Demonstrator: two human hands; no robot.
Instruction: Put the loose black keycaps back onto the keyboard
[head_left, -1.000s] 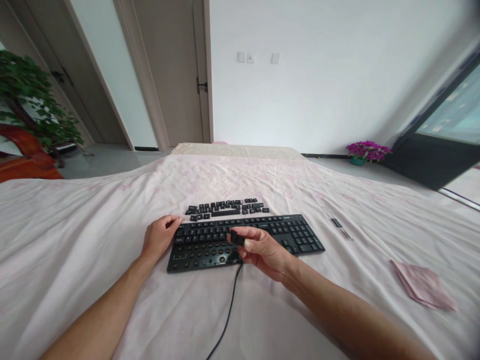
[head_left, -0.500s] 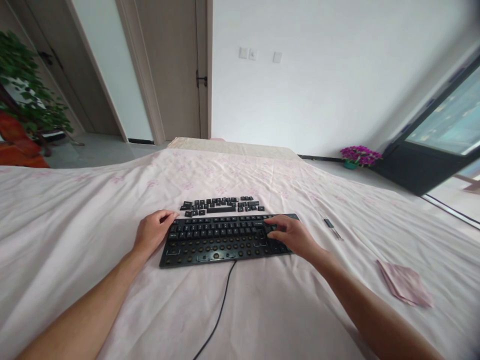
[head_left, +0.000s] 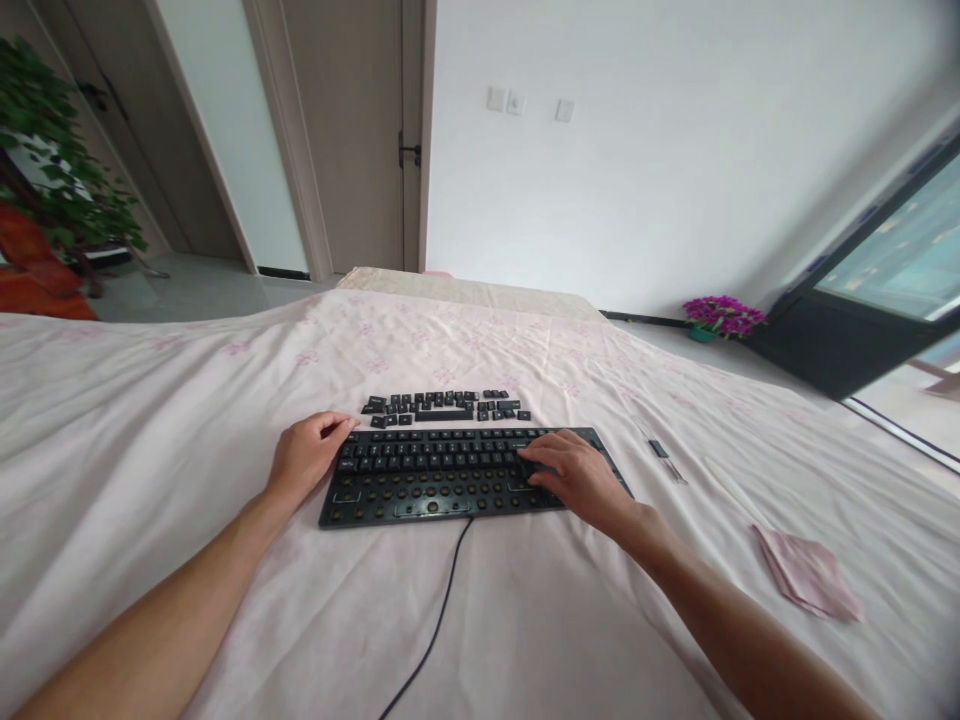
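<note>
We see a black keyboard (head_left: 412, 508) lying on the pale pink sheet (head_left: 562, 620), well short of the sheet's far edge, with its cord (head_left: 448, 600) running from the near edge of the keyboard toward us. Keys fill its far rows, while the rows along its near edge show bare sockets. At the keyboard's far left corner we find the left hand (head_left: 304, 458), its fingers curled in and pressed together with the thumb; whether they grip the corner, we cannot tell. The right hand (head_left: 574, 470) reaches over the right half of the keyboard, forefinger and thumb slightly apart. Between them we make out a dark key (head_left: 529, 468), but cannot tell whether they pinch it. Just beyond the keyboard's far edge we see loose keys (head_left: 406, 420) laid in rough rows, a long bar (head_left: 444, 414) among them. Off the keyboard's right edge, apart from the hand, lies a small tool (head_left: 658, 449) with thin wire ends. Nearer the sheet's right side, we see a folded pink cloth (head_left: 810, 572).
</note>
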